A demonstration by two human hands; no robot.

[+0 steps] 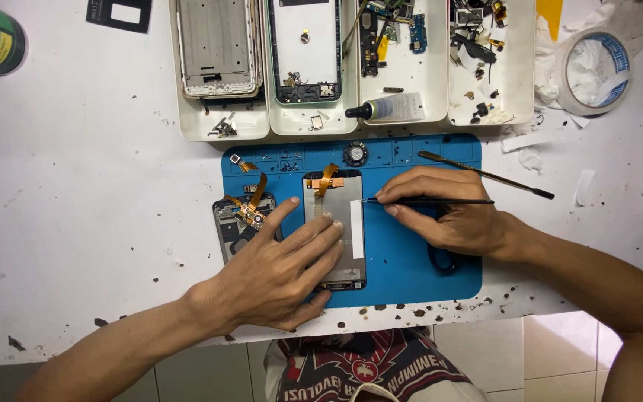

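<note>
left hand (280, 272): my fingers spread flat, pressing the phone screen (336, 231) down on the blue mat (411, 253)
right hand (444, 208): my fingers pinched on thin black tool (429, 201), tip at screen's right edge
mat: on white tabletop (76, 223), below parts trays (403, 74)

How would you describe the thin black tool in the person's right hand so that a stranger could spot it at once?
Start at the blue rectangular work mat in the middle of the white table. On it the right hand pinches a thin black rod-like tool, lying level, its tip at the edge of the grey phone screen panel. Unlike the slanted metal-tipped tool just above, it is held.
</note>
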